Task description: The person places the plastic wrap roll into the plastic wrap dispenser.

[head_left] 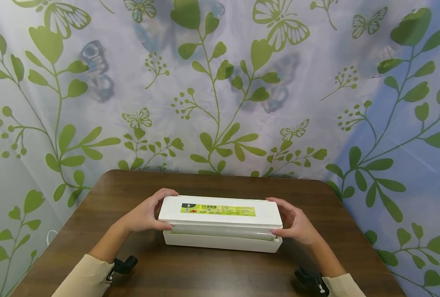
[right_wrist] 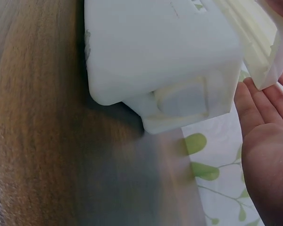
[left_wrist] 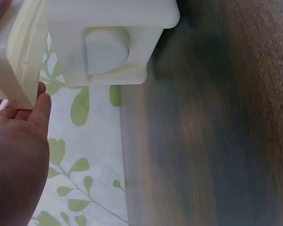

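A white cling film box lies across the middle of the table, its lid (head_left: 220, 219) raised above the base (head_left: 221, 242). The lid carries a green and yellow label (head_left: 217, 209). Between lid and base shows a roll of cling film (head_left: 223, 232). My left hand (head_left: 149, 212) grips the lid's left end, thumb at the front and fingers behind. At the other end, my right hand (head_left: 295, 220) holds the lid the same way. Both wrist views show a gap between the lid (left_wrist: 26, 89) and the base (right_wrist: 155, 42), whose ends have rounded recesses.
The brown wooden table (head_left: 220, 272) reaches back to a curtain (head_left: 234, 103) printed with green leaves and butterflies. Black straps (head_left: 123, 265) sit on both wrists, below beige sleeves. A thin white loop (head_left: 50, 237) shows at the table's left edge.
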### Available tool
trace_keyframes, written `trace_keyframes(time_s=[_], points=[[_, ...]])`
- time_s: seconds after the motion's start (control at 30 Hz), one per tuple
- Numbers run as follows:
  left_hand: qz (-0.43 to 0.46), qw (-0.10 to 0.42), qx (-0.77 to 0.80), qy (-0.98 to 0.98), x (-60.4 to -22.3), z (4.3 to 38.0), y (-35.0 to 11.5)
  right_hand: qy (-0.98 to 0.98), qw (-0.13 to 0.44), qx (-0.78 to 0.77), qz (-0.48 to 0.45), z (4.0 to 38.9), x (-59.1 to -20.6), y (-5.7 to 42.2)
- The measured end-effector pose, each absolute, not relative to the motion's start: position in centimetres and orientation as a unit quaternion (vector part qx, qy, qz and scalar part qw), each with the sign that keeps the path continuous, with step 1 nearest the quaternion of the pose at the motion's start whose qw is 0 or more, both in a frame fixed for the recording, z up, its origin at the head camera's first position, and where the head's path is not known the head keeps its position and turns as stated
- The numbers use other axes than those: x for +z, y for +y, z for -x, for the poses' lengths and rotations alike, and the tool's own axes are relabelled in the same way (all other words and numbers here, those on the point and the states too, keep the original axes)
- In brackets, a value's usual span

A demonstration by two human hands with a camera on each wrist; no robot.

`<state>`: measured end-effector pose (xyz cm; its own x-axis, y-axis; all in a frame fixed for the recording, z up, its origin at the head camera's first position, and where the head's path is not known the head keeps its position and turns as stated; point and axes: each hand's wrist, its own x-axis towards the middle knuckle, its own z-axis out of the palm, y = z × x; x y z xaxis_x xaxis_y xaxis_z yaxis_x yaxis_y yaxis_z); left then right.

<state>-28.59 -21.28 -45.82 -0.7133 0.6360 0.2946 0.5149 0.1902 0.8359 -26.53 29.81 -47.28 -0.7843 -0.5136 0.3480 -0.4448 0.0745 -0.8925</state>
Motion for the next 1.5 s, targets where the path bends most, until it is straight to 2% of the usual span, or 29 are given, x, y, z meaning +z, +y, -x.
trace_keyframes(time_s=[0.23, 0.5, 1.03, 1.5], points=[[-0.390, 0.057, 0.497, 0.773, -45.6, 28.5, -21.4, 0.728, 0.036, -0.604, 0.322, 26.4, -47.4, 30.0], [-0.369, 0.048, 0.528, 0.763, -45.8, 28.7, -21.4, 0.745, 0.046, -0.586, 0.316, 26.3, -47.1, 29.9], [-0.349, 0.042, 0.526, 0.774, -47.2, 29.4, -20.8, 0.783, 0.009, -0.564, 0.264, 26.3, -47.7, 30.4], [-0.324, 0.040, 0.507, 0.798, -48.1, 29.3, -20.4, 0.759, 0.058, -0.565, 0.318, 26.6, -48.6, 31.0]])
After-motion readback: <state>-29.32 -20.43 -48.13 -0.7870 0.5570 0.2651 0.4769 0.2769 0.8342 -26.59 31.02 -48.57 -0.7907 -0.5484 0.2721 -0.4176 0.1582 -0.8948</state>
